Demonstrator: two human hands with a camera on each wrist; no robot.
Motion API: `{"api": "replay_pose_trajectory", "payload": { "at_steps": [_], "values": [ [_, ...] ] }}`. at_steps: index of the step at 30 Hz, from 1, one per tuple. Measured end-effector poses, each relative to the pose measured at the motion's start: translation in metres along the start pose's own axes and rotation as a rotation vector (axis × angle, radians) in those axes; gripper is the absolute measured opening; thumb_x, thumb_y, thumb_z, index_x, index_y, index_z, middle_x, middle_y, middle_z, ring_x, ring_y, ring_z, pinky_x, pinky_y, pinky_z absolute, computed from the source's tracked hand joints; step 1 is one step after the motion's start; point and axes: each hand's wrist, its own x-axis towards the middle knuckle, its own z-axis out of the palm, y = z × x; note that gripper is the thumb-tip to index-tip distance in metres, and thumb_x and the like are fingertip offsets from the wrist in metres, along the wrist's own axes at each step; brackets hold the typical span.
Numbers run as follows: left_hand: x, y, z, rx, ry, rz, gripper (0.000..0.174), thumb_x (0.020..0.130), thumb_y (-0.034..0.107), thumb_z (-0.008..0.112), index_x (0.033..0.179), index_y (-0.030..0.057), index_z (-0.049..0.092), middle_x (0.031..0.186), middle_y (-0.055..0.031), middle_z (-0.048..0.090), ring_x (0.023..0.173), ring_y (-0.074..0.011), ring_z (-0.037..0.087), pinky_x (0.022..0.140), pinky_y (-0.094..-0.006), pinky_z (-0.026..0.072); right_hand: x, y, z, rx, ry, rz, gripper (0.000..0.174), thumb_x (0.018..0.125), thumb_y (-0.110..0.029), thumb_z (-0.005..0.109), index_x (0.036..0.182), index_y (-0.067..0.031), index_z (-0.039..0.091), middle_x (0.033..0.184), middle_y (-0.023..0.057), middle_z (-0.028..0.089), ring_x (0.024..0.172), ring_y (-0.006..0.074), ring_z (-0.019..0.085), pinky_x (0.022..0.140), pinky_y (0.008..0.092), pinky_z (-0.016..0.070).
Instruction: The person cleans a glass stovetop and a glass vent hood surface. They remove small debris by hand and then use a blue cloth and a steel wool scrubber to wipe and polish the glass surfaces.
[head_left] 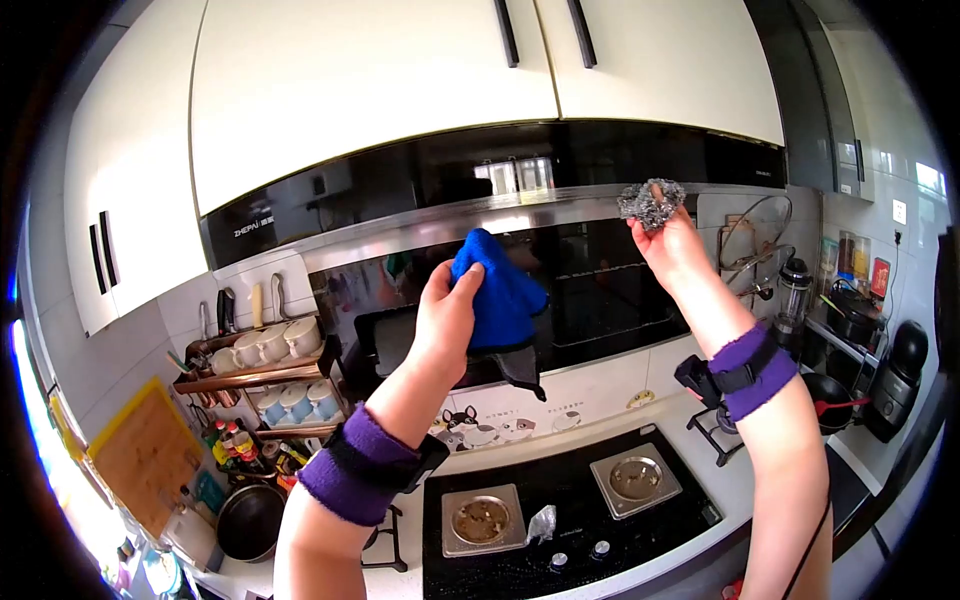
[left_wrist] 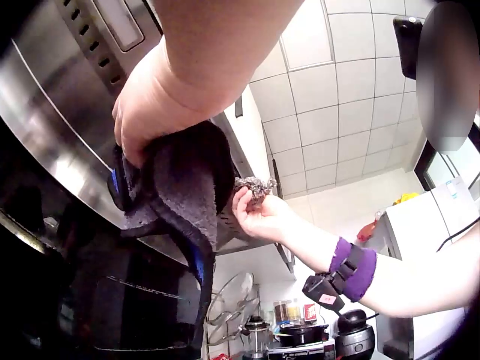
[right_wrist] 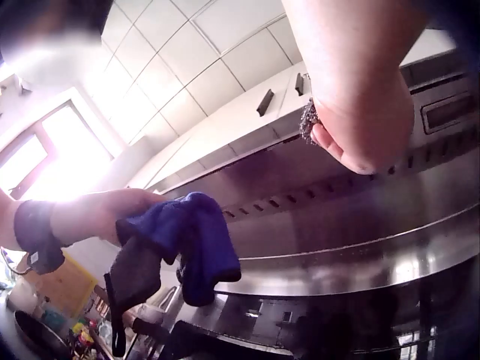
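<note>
A blue and grey cloth (head_left: 497,300) hangs from my left hand (head_left: 446,318), pinched between thumb and fingers in front of the black range hood panel (head_left: 590,270). In the left wrist view the cloth's grey side (left_wrist: 184,176) faces the camera. My right hand (head_left: 672,245) is raised to the hood's steel lower edge and grips a silver steel wool scrubber (head_left: 652,204). From the right wrist, the scrubber (right_wrist: 308,121) shows only partly past the fingers, close under the hood's slotted underside.
Below lies a black gas cooktop (head_left: 570,530) with two burner trays and a crumpled clear scrap (head_left: 541,524). Cups fill a rack (head_left: 262,370) at left, beside a pan (head_left: 251,522) and cutting board (head_left: 145,455). White cabinets (head_left: 380,90) hang above; a blender (head_left: 793,290) stands right.
</note>
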Motion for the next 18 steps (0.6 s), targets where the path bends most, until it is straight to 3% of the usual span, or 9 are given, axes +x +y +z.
{"api": "replay_pose_trajectory", "payload": {
  "at_steps": [5,7,11,14,17,18],
  "values": [
    [-0.006,0.003,-0.034,-0.024,0.055,0.01,0.026,0.101,0.022,0.061,0.119,0.0045,0.059,0.101,-0.0027,0.067,0.09,-0.0112,0.063,0.081,-0.0284,0.0529,-0.009,0.024,0.032,0.087,0.063,0.078,0.025,0.098,-0.026,0.066,0.116,-0.0109,0.058,0.104,0.011,0.067,0.084,0.0226,0.069,0.064,0.0277,0.0613],
    [-0.012,0.009,-0.063,-0.027,0.1,0.034,0.027,0.1,0.022,0.062,0.121,0.0044,0.059,0.101,-0.0025,0.068,0.089,-0.0115,0.064,0.081,-0.0279,0.0533,-0.032,0.062,0.087,0.097,-0.089,0.097,0.025,0.098,-0.022,0.065,0.117,-0.0093,0.056,0.105,0.0132,0.067,0.086,0.0243,0.069,0.065,0.0305,0.0628],
    [-0.033,0.035,-0.129,-0.004,0.228,0.096,0.027,0.1,0.022,0.063,0.119,0.004,0.06,0.102,-0.0032,0.068,0.088,-0.012,0.064,0.079,-0.0274,0.0536,-0.074,0.142,0.21,0.093,-0.128,0.181,0.029,0.096,-0.019,0.069,0.116,-0.0068,0.052,0.102,0.0119,0.067,0.083,0.0235,0.071,0.067,0.0367,0.0648],
    [-0.051,0.06,-0.18,0.01,0.308,0.143,0.026,0.1,0.021,0.062,0.12,0.0044,0.06,0.101,-0.0027,0.067,0.085,-0.0111,0.064,0.078,-0.0285,0.0537,-0.098,0.199,0.289,0.11,-0.228,0.222,0.022,0.096,-0.018,0.068,0.112,-0.0073,0.057,0.103,0.0085,0.066,0.086,0.0212,0.069,0.069,0.0369,0.0653],
    [-0.065,0.08,-0.232,0.118,0.4,0.155,0.025,0.1,0.021,0.061,0.12,0.0046,0.059,0.1,-0.0025,0.067,0.084,-0.0105,0.063,0.075,-0.0282,0.0533,-0.127,0.25,0.367,0.166,-0.209,0.249,0.03,0.096,-0.017,0.07,0.118,-0.0047,0.055,0.104,0.0078,0.066,0.086,0.0197,0.068,0.063,0.0358,0.065],
    [-0.073,0.09,-0.241,0.134,0.452,0.147,0.026,0.1,0.021,0.061,0.12,0.0049,0.058,0.101,-0.0025,0.067,0.083,-0.0106,0.063,0.075,-0.0283,0.0533,-0.134,0.268,0.39,0.245,-0.186,0.232,0.027,0.096,-0.016,0.07,0.112,-0.0037,0.052,0.096,0.0092,0.067,0.073,0.0174,0.068,0.051,0.0306,0.0594]
  ]
}}
